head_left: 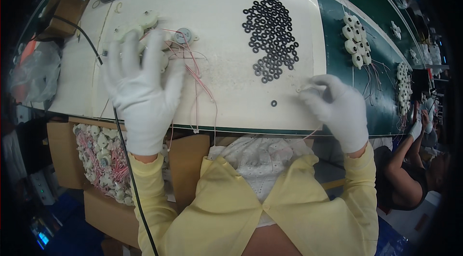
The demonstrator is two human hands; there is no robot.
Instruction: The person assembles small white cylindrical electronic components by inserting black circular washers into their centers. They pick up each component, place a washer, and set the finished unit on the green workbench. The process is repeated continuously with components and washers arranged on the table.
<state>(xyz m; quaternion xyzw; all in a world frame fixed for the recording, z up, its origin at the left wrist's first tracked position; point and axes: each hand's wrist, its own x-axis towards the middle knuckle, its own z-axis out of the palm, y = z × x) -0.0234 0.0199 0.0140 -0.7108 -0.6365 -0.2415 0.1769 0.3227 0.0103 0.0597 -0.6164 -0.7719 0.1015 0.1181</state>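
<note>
My left hand (142, 80), in a white glove, reaches over a cluster of small round motors with white housings (148, 19) on the left of the table. Its fingers are spread, partly hiding the motors. A motor with a grey face (182, 36) lies by its fingertips, and thin red and pink wires (205, 87) trail toward the table's front edge. My gloved right hand (337, 106) is closed at the front right, thumb and forefinger pinching a small pale part (300, 89), mostly hidden. A pinkish wire (313, 132) hangs below it. Nearby lies a single black ring (274, 103).
Many black rings (270, 29) are spread at the table's middle. White motors with black rings (357, 39) stand grouped on the green surface at right. A cardboard box (103, 159) of motors sits below left. A black cable (123, 142) crosses my left side. Another person (405, 179) is at far right.
</note>
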